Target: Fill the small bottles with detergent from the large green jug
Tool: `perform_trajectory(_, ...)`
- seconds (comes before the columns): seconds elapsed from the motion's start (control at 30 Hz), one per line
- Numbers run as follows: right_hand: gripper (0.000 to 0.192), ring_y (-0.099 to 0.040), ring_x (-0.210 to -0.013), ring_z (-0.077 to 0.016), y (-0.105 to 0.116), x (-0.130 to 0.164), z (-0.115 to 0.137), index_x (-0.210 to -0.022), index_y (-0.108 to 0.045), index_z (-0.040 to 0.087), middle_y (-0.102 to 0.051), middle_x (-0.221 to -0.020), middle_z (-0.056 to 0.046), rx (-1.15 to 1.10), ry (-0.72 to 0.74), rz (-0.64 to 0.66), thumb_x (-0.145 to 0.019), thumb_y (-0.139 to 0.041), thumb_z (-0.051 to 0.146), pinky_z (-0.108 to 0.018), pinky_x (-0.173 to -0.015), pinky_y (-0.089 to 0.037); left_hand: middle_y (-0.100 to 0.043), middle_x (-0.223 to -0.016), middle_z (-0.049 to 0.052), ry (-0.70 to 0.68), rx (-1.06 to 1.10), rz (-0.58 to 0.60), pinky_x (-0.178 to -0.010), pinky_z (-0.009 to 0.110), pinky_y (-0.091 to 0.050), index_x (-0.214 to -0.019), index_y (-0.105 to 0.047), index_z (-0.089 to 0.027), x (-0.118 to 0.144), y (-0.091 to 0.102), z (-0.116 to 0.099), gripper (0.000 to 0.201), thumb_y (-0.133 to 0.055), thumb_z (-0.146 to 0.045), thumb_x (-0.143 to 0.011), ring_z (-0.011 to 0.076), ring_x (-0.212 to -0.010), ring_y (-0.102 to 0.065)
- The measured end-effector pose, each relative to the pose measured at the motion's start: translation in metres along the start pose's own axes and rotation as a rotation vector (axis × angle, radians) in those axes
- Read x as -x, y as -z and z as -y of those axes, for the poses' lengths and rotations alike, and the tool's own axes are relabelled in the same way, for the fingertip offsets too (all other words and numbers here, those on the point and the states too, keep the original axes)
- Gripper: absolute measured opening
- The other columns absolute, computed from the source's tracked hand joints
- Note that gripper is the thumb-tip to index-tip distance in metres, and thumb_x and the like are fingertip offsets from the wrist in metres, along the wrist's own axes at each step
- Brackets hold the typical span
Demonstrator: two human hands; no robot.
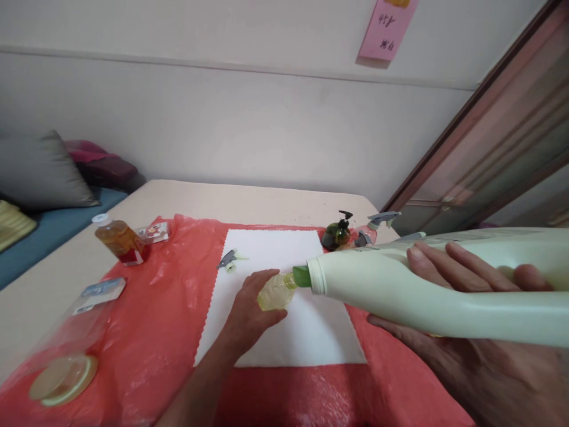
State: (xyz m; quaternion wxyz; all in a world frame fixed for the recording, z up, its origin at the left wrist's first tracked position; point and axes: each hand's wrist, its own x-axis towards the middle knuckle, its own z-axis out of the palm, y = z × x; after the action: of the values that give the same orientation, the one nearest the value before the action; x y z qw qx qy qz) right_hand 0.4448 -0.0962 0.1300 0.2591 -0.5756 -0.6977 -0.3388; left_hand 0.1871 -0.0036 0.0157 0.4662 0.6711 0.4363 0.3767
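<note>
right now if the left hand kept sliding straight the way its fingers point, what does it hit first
Probably nothing new: the left hand already wraps the small clear yellowish plastic bottle. Just past that is the green spout of the big pale-green jug held by the right hand; depth is unclear.

Left hand (249, 314) reaches forward, fingers curled; right hand (453, 279) seemingly clasped, fingers spread.

I see only my own two hands and forearms from here. My left hand (249, 314) and its forearm are bare, with no sleeve, glove, ring or watch; the forearm narrows toward the wrist, near the white square cloth (284, 296). My right hand (448, 296), right of that cloth, is also bare, with short, unpainted nails on its fingers (429, 261).
</note>
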Motion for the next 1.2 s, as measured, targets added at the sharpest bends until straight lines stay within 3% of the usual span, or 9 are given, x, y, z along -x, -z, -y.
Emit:
perform_trajectory(0.4, 0.069, -0.054, -0.128, -0.0362, 0.0019, -0.0022, 0.0016, -0.15, -0.033, 0.03, -0.066, -0.129, -0.012, 0.068, 0.008, 0.03, -0.09, -0.048, 0.062, -0.065, -0.11, -0.031, -0.055, -0.132, 0.004, -0.015, -0.002, 0.012, -0.106, 0.044, -0.04, -0.129, -0.056, -0.031, -0.0011, -0.0005, 0.0006, 0.064, -0.074, -0.017, -0.069, 0.0251, -0.121, -0.052)
perform_trajectory(0.73, 0.076, -0.058, -0.122, -0.0394, 0.0042, -0.0044, -0.0036, -0.154, -0.023, 0.023, -0.067, -0.127, -0.013, 0.134, 0.102, 0.079, -0.091, -0.047, 0.058, -0.067, -0.106, -0.035, -0.056, -0.13, 0.003, 0.002, -0.07, 0.019, -0.106, 0.043, -0.039, -0.127, -0.057, -0.03, -0.0015, -0.0005, -0.0038, 0.064, -0.074, -0.015, -0.067, 0.0239, -0.121, -0.05)
perform_trajectory(0.83, 0.077, -0.057, -0.122, -0.041, 0.0048, -0.0041, -0.004, -0.153, -0.027, 0.021, -0.066, -0.127, -0.014, 0.15, 0.138, 0.058, -0.09, -0.05, 0.058, -0.067, -0.105, -0.035, -0.055, -0.13, 0.003, 0.002, -0.075, 0.022, -0.106, 0.042, -0.039, -0.128, -0.057, -0.029, -0.0018, -0.0005, -0.0037, 0.065, -0.074, -0.014, -0.067, 0.0239, -0.121, -0.05)
perform_trajectory(1.0, 0.075, -0.056, -0.123, -0.0408, 0.0068, -0.0034, -0.0016, -0.155, -0.021, 0.02, -0.065, -0.129, -0.015, 0.133, 0.111, 0.092, -0.093, -0.049, 0.052, -0.069, -0.105, -0.034, -0.056, -0.13, 0.003, 0.0, -0.086, 0.028, -0.106, 0.043, -0.039, -0.127, -0.057, -0.03, -0.0019, -0.0013, -0.0032, 0.064, -0.073, -0.014, -0.067, 0.0238, -0.121, -0.05)
perform_trajectory(1.2, 0.063, -0.054, -0.126, -0.0399, 0.0066, -0.0038, -0.0024, -0.144, -0.044, 0.023, -0.065, -0.13, -0.011, 0.092, 0.086, 0.123, -0.09, -0.053, 0.054, -0.07, -0.108, -0.029, -0.057, -0.129, 0.004, -0.028, -0.147, 0.036, -0.107, 0.043, -0.037, -0.127, -0.057, -0.027, -0.0028, -0.0018, -0.005, 0.066, -0.073, -0.012, -0.065, 0.0238, -0.122, -0.05)
